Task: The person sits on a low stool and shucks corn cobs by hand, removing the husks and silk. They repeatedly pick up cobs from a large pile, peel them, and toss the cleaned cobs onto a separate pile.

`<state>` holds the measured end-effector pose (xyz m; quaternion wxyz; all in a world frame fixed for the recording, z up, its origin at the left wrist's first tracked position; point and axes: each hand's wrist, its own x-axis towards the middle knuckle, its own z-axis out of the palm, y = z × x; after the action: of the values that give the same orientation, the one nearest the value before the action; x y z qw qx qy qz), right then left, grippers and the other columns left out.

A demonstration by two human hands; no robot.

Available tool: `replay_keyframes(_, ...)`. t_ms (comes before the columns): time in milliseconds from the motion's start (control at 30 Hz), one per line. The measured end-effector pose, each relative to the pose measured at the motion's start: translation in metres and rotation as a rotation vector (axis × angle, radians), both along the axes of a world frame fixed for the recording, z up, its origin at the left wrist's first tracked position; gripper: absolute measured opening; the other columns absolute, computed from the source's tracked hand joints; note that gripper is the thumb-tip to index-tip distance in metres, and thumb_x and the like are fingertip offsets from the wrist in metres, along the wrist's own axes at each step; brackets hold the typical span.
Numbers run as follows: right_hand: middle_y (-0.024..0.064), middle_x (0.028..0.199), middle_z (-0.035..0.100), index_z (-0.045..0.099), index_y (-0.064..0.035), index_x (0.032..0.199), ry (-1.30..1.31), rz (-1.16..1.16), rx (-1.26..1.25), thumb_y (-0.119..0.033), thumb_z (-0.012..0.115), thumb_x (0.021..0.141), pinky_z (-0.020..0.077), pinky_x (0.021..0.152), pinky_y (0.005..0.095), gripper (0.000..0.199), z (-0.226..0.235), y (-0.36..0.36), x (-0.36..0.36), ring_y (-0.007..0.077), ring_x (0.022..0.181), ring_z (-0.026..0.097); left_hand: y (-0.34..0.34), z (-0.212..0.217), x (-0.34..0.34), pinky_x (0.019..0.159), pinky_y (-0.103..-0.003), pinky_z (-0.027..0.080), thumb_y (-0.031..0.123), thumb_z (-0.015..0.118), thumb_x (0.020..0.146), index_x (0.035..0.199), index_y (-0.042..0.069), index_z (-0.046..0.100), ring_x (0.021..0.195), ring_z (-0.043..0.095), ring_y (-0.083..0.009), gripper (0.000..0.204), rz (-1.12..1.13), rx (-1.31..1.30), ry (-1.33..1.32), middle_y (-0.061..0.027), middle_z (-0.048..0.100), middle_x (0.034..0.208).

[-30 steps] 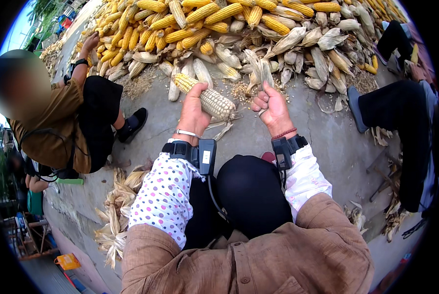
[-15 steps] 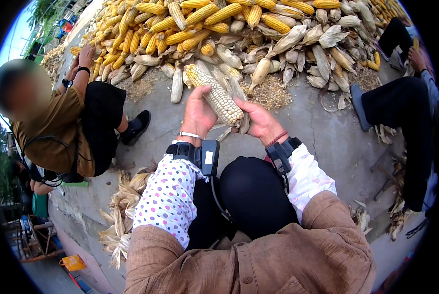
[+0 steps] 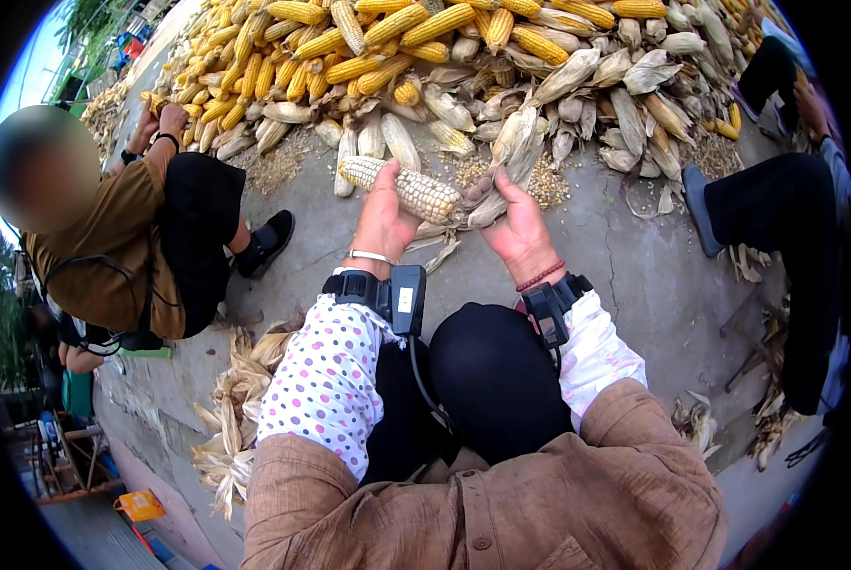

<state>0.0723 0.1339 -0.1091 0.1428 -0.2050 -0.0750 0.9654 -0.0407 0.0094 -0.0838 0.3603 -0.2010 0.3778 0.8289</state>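
My left hand (image 3: 384,217) grips a pale yellow corn cob (image 3: 401,184), held level above the concrete ground. My right hand (image 3: 517,221) clasps the dry husk leaves (image 3: 490,207) still attached at the cob's right end. Both wrists carry black strapped devices. Just beyond the cob lies a big heap of corn (image 3: 425,57), some ears bare yellow, some still wrapped in husk.
A person in a brown top (image 3: 112,237) squats at my left, hands on the corn heap. Another person's dark-trousered legs (image 3: 786,218) are at the right. Stripped husks (image 3: 235,418) lie at my lower left, loose kernels (image 3: 283,166) on the concrete.
Both hands drew the cob from the pile toward me. It turned from slanting to level, and my right hand went from spread open to gripping the husk.
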Motion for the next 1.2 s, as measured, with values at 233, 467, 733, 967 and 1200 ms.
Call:
replay_keyframes(233, -0.0022, 0.065, 0.044, 0.052, -0.0069, 0.085, -0.171, 0.238, 0.434, -0.010, 0.053, 0.089, 0.0287, 0.046, 0.0252, 0.006, -0.005, -0.004, -0.001, 0.0086, 0.052, 0.035, 0.014, 0.009, 0.021, 0.075, -0.037, 0.050, 0.013, 0.067, 0.078, 0.114, 0.006, 0.033, 0.085, 0.055, -0.0199, 0.050, -0.009, -0.472, 0.517, -0.0088, 0.052, 0.097)
replay_keyframes(467, 0.0010, 0.071, 0.058, 0.059, -0.0026, 0.098, -0.343, 0.298, 1.315, -0.010, 0.058, 0.084, 0.0412, 0.050, 0.0253, 0.015, 0.000, 0.003, 0.007, 0.0103, 0.059, 0.053, 0.015, 0.014, 0.032, 0.073, -0.031, 0.048, 0.011, 0.068, 0.075, 0.121, 0.004, 0.030, 0.085, 0.054, -0.0161, 0.060, -0.312, -0.584, 0.959, -0.0082, 0.053, 0.098)
replay_keyframes(733, -0.0051, 0.058, 0.044, 0.059, -0.0035, 0.096, -0.772, 0.320, 1.205, -0.016, 0.059, 0.083, 0.0316, 0.043, 0.0235, 0.018, -0.076, 0.082, 0.113, 0.0053, 0.047, 0.038, 0.014, 0.018, 0.030, 0.071, -0.029, 0.047, 0.008, 0.067, 0.073, 0.121, 0.001, 0.029, 0.083, 0.054, -0.0153, 0.062, -0.288, -0.538, 0.896, -0.0090, 0.054, 0.098)
replay_keyframes(967, 0.0237, 0.087, 0.063, 0.063, -0.0019, 0.091, -1.379, 1.417, 1.742, -0.023, 0.063, 0.072, 0.0473, 0.076, 0.0454, 0.029, -0.117, 0.090, 0.421, 0.0410, 0.087, 0.059, 0.015, 0.034, 0.034, 0.063, -0.029, 0.048, 0.006, 0.069, 0.073, 0.119, 0.005, 0.034, 0.076, 0.055, -0.0141, 0.057, -0.213, -0.425, 0.692, -0.0060, 0.054, 0.093)
replay_keyframes(1200, 0.0214, 0.103, 0.062, 0.065, -0.0009, 0.100, -1.268, 1.642, 1.644, -0.035, 0.067, 0.072, 0.0463, 0.086, 0.0419, 0.044, -0.071, 0.111, 0.430, 0.0357, 0.099, 0.058, 0.027, 0.045, 0.048, 0.072, -0.031, 0.049, 0.007, 0.068, 0.075, 0.118, 0.002, 0.031, 0.084, 0.056, -0.0173, 0.057, -0.282, -0.387, 0.597, -0.0106, 0.054, 0.100)
